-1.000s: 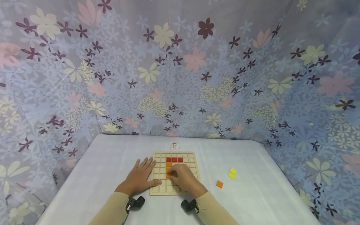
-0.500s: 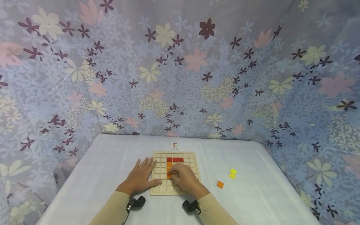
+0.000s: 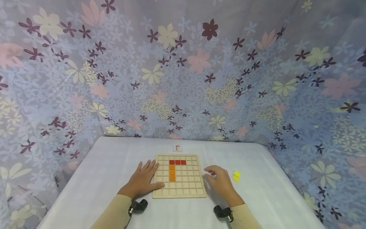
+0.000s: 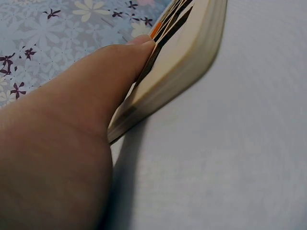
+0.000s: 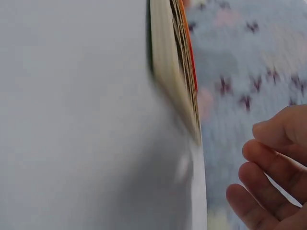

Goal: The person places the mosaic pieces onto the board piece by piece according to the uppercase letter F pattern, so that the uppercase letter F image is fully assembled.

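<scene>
A wooden grid board (image 3: 183, 191) lies on the table with a row of three red tiles (image 3: 177, 162). Below the leftmost red one runs a column of orange tiles (image 3: 172, 172). My left hand (image 3: 140, 180) rests along the board's left edge, fingers spread and thumb over its lower left cells. Off the board's right side is my right hand (image 3: 222, 183), its fingers loosely bent; the right wrist view shows the fingers (image 5: 268, 175) holding nothing. Two yellow tiles (image 3: 236, 176) lie to its right. The loose orange tile is out of sight, where the right hand now is.
Behind the board lies a small pattern card (image 3: 177, 148) showing a coloured grid. White cloth covers the table (image 3: 120, 152), and a flowered curtain (image 3: 183, 95) hangs at its back and sides.
My right hand has left the orange column and moved right, off the board. It now covers the spot of the loose orange tile. The left hand stays in place.
</scene>
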### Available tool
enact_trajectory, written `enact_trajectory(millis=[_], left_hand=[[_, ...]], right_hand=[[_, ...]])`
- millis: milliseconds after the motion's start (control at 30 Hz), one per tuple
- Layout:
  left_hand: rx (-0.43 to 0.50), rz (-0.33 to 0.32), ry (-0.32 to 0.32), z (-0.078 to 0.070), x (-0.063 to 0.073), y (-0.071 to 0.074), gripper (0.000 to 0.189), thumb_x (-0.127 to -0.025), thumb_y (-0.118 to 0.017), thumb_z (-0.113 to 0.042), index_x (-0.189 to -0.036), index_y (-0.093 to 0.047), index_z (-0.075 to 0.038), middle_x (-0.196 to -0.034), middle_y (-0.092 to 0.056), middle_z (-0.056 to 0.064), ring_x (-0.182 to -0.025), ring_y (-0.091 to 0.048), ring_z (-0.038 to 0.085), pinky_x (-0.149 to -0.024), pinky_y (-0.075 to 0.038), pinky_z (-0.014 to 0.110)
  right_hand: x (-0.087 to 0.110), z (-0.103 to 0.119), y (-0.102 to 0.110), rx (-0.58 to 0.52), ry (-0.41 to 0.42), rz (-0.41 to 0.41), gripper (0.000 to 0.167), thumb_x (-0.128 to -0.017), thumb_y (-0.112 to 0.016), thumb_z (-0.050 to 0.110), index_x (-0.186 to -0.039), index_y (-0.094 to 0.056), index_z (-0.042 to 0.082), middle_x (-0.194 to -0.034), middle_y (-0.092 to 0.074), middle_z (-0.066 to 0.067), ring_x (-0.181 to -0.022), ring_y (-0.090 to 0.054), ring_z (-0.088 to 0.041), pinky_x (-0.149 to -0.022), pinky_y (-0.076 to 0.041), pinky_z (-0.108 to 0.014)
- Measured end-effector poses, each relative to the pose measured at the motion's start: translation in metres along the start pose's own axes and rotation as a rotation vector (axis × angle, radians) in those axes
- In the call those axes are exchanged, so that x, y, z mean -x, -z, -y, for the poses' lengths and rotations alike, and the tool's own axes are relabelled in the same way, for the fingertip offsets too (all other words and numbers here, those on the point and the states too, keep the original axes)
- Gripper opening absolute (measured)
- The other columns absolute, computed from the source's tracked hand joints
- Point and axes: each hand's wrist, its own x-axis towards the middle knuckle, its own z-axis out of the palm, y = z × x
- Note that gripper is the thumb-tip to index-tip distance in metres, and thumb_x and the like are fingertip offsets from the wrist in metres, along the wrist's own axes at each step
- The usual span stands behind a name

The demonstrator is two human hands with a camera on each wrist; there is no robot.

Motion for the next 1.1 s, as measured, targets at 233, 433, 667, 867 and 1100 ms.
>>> enact_trajectory(millis=[233, 433, 667, 867, 1100], left_hand=[[0.017, -0.008, 0.004, -0.002, 0.001, 0.003, 0.108, -0.090, -0.055, -0.083, -0.164, -0.037, -0.005, -0.169, -0.029, 0.017, -0.156, -0.022, 0.038, -0.124, -0.006, 0.061], [0.013, 0.005, 0.013, -0.002, 0.002, -0.002, 0.110, -0.090, -0.051, -0.086, -0.165, -0.036, -0.006, -0.170, -0.027, 0.016, -0.156, -0.021, 0.037, -0.124, -0.006, 0.061], [0.019, 0.003, 0.014, -0.005, 0.001, 0.001, 0.109, -0.090, -0.053, -0.084, -0.164, -0.037, -0.006, -0.169, -0.029, 0.017, -0.156, -0.022, 0.038, -0.124, -0.007, 0.062], [0.007, 0.014, 0.025, -0.005, 0.001, 0.002, 0.110, -0.090, -0.053, -0.084, -0.164, -0.036, -0.005, -0.169, -0.028, 0.016, -0.156, -0.021, 0.038, -0.124, -0.006, 0.061], [0.005, 0.007, 0.024, -0.004, 0.001, -0.001, 0.111, -0.089, -0.051, -0.086, -0.165, -0.036, -0.007, -0.170, -0.028, 0.015, -0.156, -0.021, 0.036, -0.124, -0.005, 0.060]], right_hand=[[0.028, -0.036, 0.055, 0.042, -0.142, -0.026, 0.026, -0.090, -0.084, 0.005, -0.116, -0.078, 0.006, -0.117, -0.074, -0.010, -0.100, -0.071, -0.032, -0.086, -0.059, -0.052], [0.049, -0.051, 0.066, 0.101, -0.196, 0.211, 0.037, -0.084, -0.092, 0.017, -0.119, -0.077, 0.014, -0.125, -0.071, -0.001, -0.119, -0.064, -0.031, -0.104, -0.049, -0.054], [0.053, -0.045, 0.056, 0.107, -0.178, 0.185, 0.032, -0.082, -0.092, 0.009, -0.109, -0.079, 0.018, -0.111, -0.072, 0.009, -0.112, -0.066, -0.024, -0.102, -0.051, -0.052], [0.052, -0.040, 0.049, 0.134, -0.185, 0.155, 0.029, -0.082, -0.090, 0.000, -0.102, -0.080, 0.017, -0.104, -0.073, 0.010, -0.105, -0.069, -0.019, -0.093, -0.057, -0.043], [0.052, -0.037, 0.048, 0.140, -0.214, 0.141, 0.027, -0.083, -0.088, 0.000, -0.103, -0.079, 0.015, -0.105, -0.073, 0.006, -0.103, -0.070, -0.020, -0.089, -0.059, -0.041]])
